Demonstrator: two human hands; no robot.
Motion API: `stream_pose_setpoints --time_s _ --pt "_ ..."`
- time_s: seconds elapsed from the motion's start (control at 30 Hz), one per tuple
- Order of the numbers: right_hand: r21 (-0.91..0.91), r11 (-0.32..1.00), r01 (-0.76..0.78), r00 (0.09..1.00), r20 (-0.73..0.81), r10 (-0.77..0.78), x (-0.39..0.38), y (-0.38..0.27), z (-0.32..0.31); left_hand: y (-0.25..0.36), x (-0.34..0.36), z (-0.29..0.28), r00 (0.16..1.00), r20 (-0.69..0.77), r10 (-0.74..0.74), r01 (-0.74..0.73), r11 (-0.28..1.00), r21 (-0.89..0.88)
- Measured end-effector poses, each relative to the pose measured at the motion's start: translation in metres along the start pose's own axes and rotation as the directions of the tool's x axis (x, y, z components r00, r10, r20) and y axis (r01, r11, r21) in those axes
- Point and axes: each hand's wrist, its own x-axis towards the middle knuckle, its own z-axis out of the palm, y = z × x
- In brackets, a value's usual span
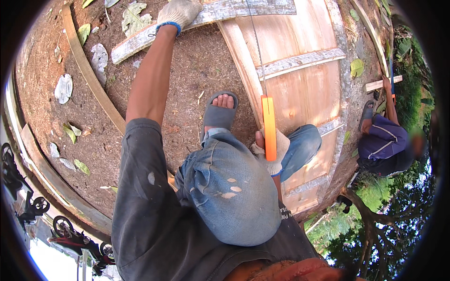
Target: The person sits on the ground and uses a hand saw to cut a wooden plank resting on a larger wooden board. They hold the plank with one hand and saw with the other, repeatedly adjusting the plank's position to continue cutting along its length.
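My right hand [280,152], in a knitted glove, is closed round the orange handle of a handsaw [268,126]. Its thin blade runs away from me, seen nearly edge-on, and crosses a rough wooden plank [253,8] at the top of the view. Whether the teeth are in the wood I cannot tell. On the same plank lies my gloved left hand [180,14], gripping it left of the blade, with its fingertips partly out of sight. Under the plank's right part is a large wooden panel [300,98] with crosswise battens; my right leg is over it.
A long curved strip of wood [89,70] lies on the dirt at left, among dry leaves. Another person [384,136] crouches at far right, one hand on a short piece of wood [383,83]. Motorbikes [77,239] stand at lower left; a tree [370,218] is at lower right.
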Motion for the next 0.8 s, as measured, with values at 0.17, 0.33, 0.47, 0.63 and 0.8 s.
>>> stream_pose_setpoints --time_s 0.17,0.33,0.47,0.63,0.8 --pt "0.009 0.999 -0.048 0.999 0.023 0.047 -0.002 -0.011 -0.015 -0.002 0.0 -0.007 0.998 0.053 0.016 -0.018 0.999 0.034" --pt "0.01 1.0 0.001 0.998 0.06 -0.002 -0.005 -0.012 -0.02 -0.004 0.0 -0.007 0.999 0.036 0.013 -0.013 1.0 0.014" --pt "0.038 0.992 -0.123 0.992 0.039 0.122 -0.018 -0.012 -0.008 0.004 -0.022 -0.006 0.998 -0.065 -0.01 0.013 0.999 0.039" --pt "0.131 0.964 -0.23 0.973 0.035 0.227 -0.021 -0.027 -0.001 0.003 -0.05 0.02 0.915 -0.388 0.114 -0.08 0.992 0.102" --pt "0.175 0.96 -0.218 0.976 0.066 0.209 -0.01 -0.043 -0.007 0.005 -0.053 0.004 0.98 -0.161 0.118 -0.101 0.989 0.112"
